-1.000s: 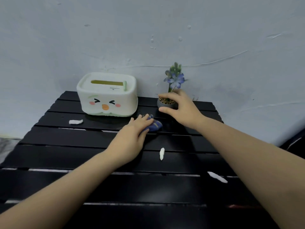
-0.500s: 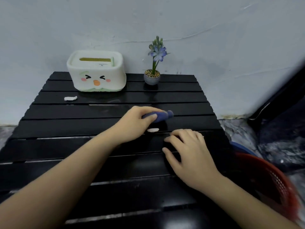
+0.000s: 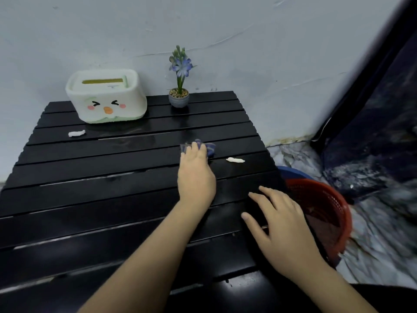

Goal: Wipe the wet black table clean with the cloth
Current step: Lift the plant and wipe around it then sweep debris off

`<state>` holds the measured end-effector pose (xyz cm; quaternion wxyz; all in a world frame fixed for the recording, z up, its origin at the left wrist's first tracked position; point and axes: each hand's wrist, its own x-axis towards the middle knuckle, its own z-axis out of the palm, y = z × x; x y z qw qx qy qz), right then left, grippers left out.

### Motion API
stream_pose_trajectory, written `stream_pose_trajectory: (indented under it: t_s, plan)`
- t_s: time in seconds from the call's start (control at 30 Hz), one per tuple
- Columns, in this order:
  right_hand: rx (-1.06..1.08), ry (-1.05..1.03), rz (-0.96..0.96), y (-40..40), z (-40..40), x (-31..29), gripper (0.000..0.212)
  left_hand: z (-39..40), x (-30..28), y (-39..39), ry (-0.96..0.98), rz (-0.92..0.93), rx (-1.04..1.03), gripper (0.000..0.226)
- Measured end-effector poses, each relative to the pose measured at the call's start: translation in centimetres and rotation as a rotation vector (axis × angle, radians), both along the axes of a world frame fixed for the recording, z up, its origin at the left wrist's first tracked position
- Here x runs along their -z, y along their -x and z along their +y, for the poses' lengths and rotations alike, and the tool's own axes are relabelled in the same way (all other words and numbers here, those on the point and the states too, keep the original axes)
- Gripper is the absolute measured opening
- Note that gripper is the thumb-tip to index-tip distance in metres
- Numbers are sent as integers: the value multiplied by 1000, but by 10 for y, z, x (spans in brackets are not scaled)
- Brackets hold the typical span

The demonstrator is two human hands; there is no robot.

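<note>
The black slatted table (image 3: 94, 199) shows wet streaks across its middle slats. A small blue cloth (image 3: 210, 147) lies on the right half of the table. My left hand (image 3: 195, 175) presses down on it with fairly straight fingers, covering most of it. My right hand (image 3: 279, 224) rests flat with spread fingers near the table's right edge and holds nothing.
A white tissue box (image 3: 106, 96) with a duck face and a small flower pot (image 3: 179, 99) stand at the back. White scraps lie at the left (image 3: 76, 133) and right (image 3: 235, 160). A red basket (image 3: 325, 213) and blue basin (image 3: 293, 172) sit on the floor to the right.
My right hand left the flower pot and came down flat near the table's right edge. My left hand slid the cloth; the white scrap now lies to its right.
</note>
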<state>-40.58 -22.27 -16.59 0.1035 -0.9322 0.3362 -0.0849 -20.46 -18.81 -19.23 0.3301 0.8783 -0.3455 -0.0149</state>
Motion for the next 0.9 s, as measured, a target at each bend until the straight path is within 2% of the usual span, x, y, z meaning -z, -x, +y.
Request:
stream_pose_trajectory:
  t_s: [0.13,0.2,0.23,0.3,0.4,0.47,0.53,0.6,0.77,0.83,0.9]
  plan:
    - [170,-39,8,43,4,2,61,-12,-11,47,116,196,233,37]
    - [198,-86,29,55,9,3,67,-8,-19,35,252,388,240,34]
    - [201,-107,35,59,11,4,70,-4,-22,23,334,414,198,33]
    - [211,-128,38,64,15,4,78,9,-23,-11,359,301,10,32]
    - [248,-145,20,71,16,2,80,38,-9,-57,48,24,-251,36]
    - [275,-210,-9,74,17,0,79,47,6,-59,-87,-38,-286,40]
    - [287,-274,-23,75,19,-1,82,38,13,-35,-77,-9,-285,45]
    - [283,-277,-26,74,19,-1,82,17,13,-2,-89,3,-245,47]
    - [307,-231,-34,71,17,2,83,-45,4,87,-120,-44,8,60]
    - [308,-220,-35,70,17,2,85,-61,-3,114,-80,10,149,57]
    - [307,-218,-37,70,17,2,85,-68,-13,128,-18,153,306,46]
